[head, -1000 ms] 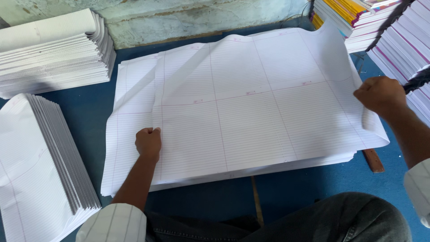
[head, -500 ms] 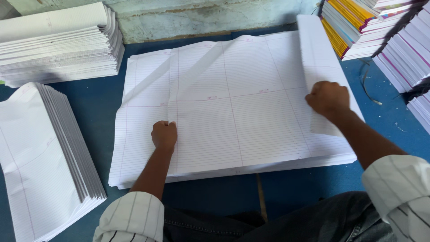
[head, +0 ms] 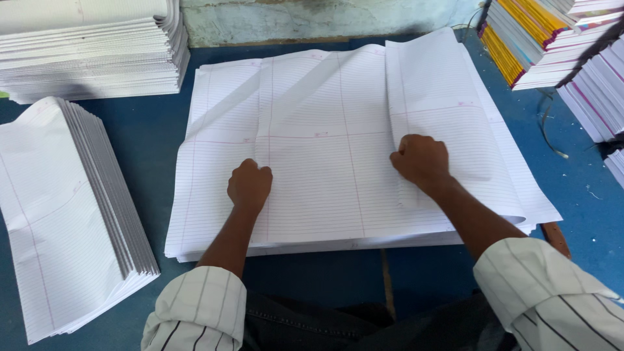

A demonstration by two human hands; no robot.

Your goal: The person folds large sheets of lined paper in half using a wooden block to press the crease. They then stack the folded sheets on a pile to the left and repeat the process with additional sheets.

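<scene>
Blue table [head: 149, 143]; right hand [head: 421, 161] covers folded sheet [head: 442, 104] edge.

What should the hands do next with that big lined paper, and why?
Probably slide the right hand further left, carrying the folded-over flap across the big lined sheet. The flap reaches only part of the way and its fold is not flat, while the left hand presses the sheet down on the stack of sheets.

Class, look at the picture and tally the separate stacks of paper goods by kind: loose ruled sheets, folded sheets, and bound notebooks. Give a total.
Flat stack of large ruled sheets, under both hands: 1
Stacks of folded white sheets, near one and far one: 2
Stacks of bound notebooks, coloured-edge and white: 2
Total: 5
</scene>
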